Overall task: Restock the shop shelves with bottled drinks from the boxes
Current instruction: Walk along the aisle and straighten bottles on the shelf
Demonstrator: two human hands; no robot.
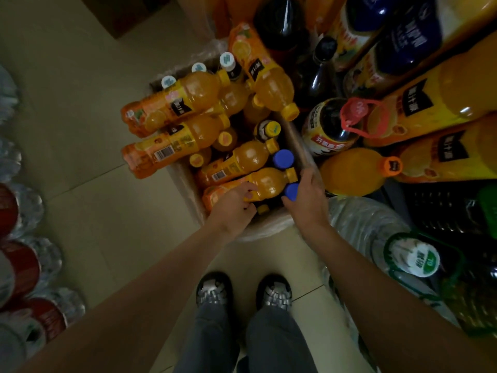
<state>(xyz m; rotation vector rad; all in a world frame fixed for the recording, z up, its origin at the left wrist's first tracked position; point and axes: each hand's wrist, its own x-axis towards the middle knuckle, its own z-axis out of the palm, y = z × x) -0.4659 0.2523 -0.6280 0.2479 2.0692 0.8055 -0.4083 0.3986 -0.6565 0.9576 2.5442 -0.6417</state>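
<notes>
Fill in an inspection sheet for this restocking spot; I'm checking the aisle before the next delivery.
Surface: pale tiled floor, dimly lit.
Job's things: open cardboard box on the floor, crowded with small orange drink bottles lying on top and blue-capped bottles upright beneath.
Clutter: large orange bottles, dark bottles and a big water jug to the right; red-labelled water packs to the left.
Grippers: left hand grips the nearest orange bottle; right hand holds a blue cap.
Cables: nothing seen.
Surroundings: person's shoes; brown carton beyond.
</notes>
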